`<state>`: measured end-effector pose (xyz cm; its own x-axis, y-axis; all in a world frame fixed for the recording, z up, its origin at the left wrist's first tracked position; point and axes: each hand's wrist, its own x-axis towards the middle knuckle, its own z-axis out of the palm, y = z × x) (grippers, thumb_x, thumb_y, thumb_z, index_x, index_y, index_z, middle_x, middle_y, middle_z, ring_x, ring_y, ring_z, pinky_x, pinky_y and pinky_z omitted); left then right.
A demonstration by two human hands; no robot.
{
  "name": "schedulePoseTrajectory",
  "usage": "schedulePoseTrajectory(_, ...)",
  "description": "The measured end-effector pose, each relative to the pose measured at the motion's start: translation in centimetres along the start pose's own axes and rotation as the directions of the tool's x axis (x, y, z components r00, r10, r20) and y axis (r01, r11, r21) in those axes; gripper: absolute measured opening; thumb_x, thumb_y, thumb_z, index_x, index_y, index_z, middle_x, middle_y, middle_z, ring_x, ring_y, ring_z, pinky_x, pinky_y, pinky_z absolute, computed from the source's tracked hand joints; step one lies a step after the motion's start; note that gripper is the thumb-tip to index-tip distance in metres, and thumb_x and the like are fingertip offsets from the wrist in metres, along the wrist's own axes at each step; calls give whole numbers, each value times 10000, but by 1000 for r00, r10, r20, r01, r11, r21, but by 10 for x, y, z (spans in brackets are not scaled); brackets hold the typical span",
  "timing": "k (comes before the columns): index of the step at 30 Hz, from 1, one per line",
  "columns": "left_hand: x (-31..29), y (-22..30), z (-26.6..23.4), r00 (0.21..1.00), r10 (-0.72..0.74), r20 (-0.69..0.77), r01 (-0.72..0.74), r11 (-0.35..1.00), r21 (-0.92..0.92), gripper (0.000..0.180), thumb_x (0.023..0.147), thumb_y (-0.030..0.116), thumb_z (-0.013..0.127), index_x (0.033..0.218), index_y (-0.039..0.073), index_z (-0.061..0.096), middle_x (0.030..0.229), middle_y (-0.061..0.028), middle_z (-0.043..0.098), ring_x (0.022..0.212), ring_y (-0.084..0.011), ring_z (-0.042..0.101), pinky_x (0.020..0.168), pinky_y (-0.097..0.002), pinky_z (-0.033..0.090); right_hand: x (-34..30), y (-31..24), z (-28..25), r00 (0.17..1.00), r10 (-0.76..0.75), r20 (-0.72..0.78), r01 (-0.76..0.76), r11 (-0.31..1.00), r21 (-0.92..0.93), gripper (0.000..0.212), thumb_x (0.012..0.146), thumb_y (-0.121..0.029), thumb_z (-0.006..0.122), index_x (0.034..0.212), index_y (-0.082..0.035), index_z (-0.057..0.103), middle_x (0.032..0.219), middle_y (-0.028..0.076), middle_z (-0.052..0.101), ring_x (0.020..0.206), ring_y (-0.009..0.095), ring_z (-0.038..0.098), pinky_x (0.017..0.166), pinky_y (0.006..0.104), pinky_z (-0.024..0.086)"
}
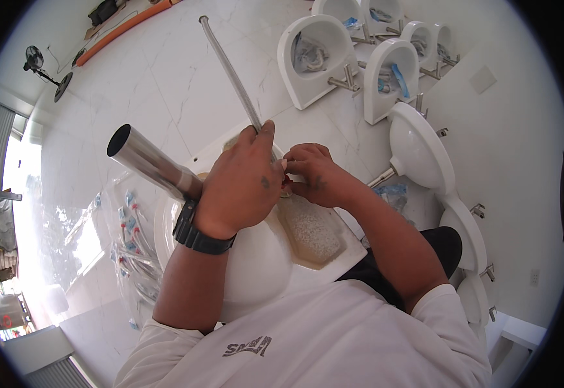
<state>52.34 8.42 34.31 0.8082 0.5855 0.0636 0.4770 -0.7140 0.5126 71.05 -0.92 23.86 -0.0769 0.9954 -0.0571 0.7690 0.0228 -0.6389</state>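
Left hand (pixel 240 184), with a black watch (pixel 198 234) on the wrist, curls knuckles-up over the upturned basin (pixel 256 271) in the lap, clamped on a thin hose (pixel 230 68) that runs up and away. Right hand (pixel 314 173) pinches something small at the hose's base, can't tell what, the left hand blocks it. A fat chrome tube (pixel 149 163) pokes out just left. Farther off, more basins (pixel 314 58) line the wall.

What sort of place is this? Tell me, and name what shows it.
Probably a workshop or storeroom where bathroom fittings are assembled: white basins with taps line the wall, bagged hoses lie on the floor, and both hands work over a basin.
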Motion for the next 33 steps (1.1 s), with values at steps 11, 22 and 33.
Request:
schedulePoseTrajectory(11, 1, 0, 1, 1000, 8, 12, -8, 1000, -25, 563, 1014, 164, 662, 1490, -83, 492, 1262, -269, 632, 1075, -419, 688, 949, -493, 544, 13, -18, -11, 988, 108, 114, -99, 992, -81, 185, 860, -251, 830, 949, -117, 739, 1131, 70, 669, 1262, 292, 560, 1261, 597, 218)
schedulePoseTrajectory(22, 0, 2, 0, 1000, -4, 4, 4, 1000, -18, 574, 1009, 156, 670, 1497, -82, 485, 1299, -281, 625, 1107, -437, 676, 976, -499, 538, 6, 6, -10, 997, 2, -76, -2, 1000, 6, 349, 841, -335, 874, 1088, -117, 757, 1289, 112, 591, 1301, 316, 541, 1221, 489, 310)
schedulePoseTrajectory(33, 3, -1, 0, 1000, 10, 16, -10, 1000, -9, 572, 1006, 150, 668, 1493, -91, 488, 1272, -275, 631, 1072, -417, 689, 946, -492, 548, 4, -14, 23, 979, 38, -200, -73, 982, -172, 242, 851, -317, 839, 849, -98, 738, 1095, 79, 596, 1149, 270, 581, 1101, 471, 383)
